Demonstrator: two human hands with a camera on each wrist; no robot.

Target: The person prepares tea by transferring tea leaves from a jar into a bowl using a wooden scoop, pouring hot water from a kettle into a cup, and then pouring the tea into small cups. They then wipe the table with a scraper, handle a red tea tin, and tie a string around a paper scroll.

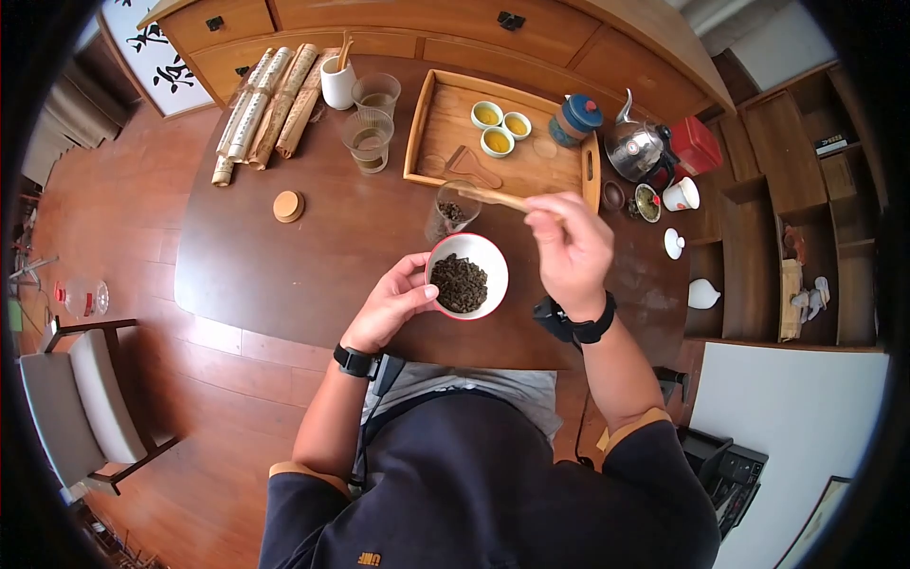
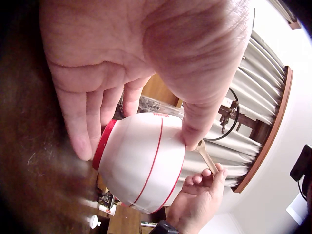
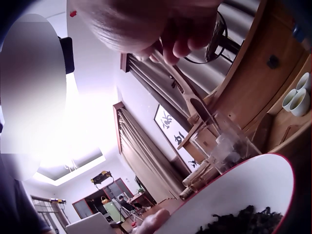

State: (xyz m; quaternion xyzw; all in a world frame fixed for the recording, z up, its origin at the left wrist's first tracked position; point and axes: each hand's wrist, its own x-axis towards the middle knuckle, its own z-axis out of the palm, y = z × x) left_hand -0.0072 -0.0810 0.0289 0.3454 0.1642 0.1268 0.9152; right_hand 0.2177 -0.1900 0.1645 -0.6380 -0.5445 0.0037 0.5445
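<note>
My left hand (image 1: 391,302) holds a white bowl (image 1: 494,258) with a red rim, thumb at the rim and fingers round its side. Dark, rolled tea leaves (image 1: 461,284) lie in it. The left wrist view shows the bowl's outer wall, ringed by thin red lines. My right hand (image 1: 573,242) pinches the handle of a wooden tea scoop (image 1: 498,197), raised to the right of the bowl. The scoop's head overlaps the mouth of a clear glass jar (image 1: 438,226) just beyond the bowl, with more dark leaves inside the jar.
Behind the jar lies a wooden tray (image 1: 414,142) with three tea-filled cups (image 1: 497,142) and a blue canister (image 1: 574,121). A kettle (image 1: 637,147) and lidded bowl (image 1: 647,203) stand right. Left are two glasses (image 1: 367,142), bamboo scrolls (image 1: 256,109) and a round wooden lid (image 1: 288,206).
</note>
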